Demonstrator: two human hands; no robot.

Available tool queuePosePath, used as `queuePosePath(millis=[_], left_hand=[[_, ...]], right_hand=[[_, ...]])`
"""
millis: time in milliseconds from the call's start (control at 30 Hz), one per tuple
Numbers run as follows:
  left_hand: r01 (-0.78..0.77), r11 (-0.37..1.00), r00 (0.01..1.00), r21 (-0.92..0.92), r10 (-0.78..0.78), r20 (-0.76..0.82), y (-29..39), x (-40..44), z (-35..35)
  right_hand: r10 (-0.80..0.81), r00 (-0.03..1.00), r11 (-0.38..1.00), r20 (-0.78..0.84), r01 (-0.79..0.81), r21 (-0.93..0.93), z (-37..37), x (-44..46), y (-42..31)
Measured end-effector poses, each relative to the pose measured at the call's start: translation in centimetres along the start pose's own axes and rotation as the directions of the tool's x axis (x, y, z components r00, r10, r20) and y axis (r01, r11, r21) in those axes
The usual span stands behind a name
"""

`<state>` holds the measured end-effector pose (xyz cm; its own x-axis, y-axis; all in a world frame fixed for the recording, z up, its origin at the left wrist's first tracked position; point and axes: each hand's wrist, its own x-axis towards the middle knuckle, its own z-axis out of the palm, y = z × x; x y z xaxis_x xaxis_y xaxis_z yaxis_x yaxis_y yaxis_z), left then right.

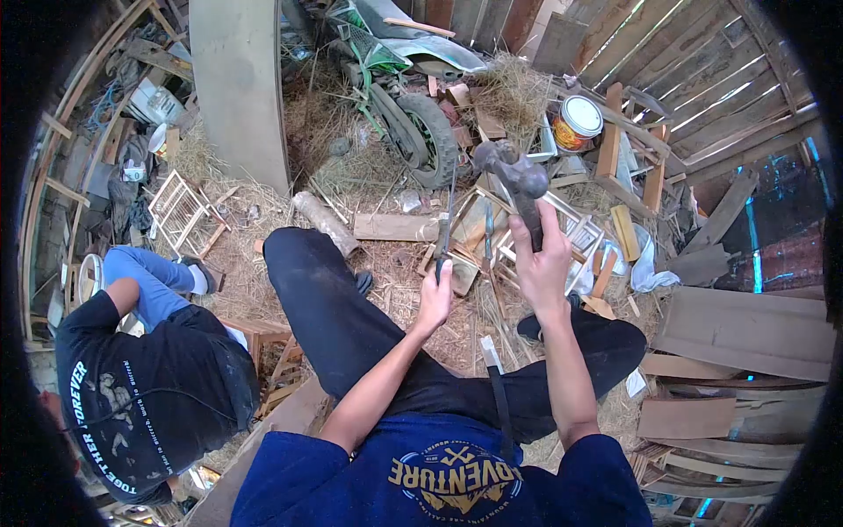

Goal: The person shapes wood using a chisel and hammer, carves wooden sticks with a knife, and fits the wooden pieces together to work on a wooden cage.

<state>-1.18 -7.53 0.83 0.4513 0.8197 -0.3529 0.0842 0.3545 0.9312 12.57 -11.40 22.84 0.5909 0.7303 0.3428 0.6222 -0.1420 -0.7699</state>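
My left hand [435, 299] is closed round the dark handle of a thin upright tool [447, 230], whose blade or shaft points away from me; its exact kind is hard to tell. Raised at the right, my right hand [542, 263] grips a hammer [525, 180] by its dark handle, with the metal head up and beyond my fingers. The two hands are apart. Beneath and beyond them, a small wooden slatted frame [575, 230] lies on the straw-covered ground, and a wooden plank [397, 227] rests to its left.
Another person [158, 386] sits at the left. A motorbike wheel [430, 140] stands ahead, with a labelled bucket [577, 123] to its right. A white slatted frame [184, 215] lies at the left. Stacked boards [746, 334] fill the right side.
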Motion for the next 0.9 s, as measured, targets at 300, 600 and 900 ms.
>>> queuePosePath(millis=[300,600,900], left_hand=[[0.071,0.994,0.997,-0.079,-0.07,0.02,0.8,1.0,-1.1],[0.053,0.998,0.997,0.023,-0.055,0.061,1.2,-0.2,-0.5],[0.021,0.998,0.999,0.067,-0.022,0.023,0.9,0.1,-0.1]], right_hand=[[0.272,0.912,0.935,0.306,-0.176,-0.306,6.1,-3.3,10.2],[0.21,0.956,0.96,0.207,-0.16,-0.232,2.2,0.2,3.9],[-0.173,0.979,0.982,-0.104,0.163,-0.099,3.4,0.5,5.5]])
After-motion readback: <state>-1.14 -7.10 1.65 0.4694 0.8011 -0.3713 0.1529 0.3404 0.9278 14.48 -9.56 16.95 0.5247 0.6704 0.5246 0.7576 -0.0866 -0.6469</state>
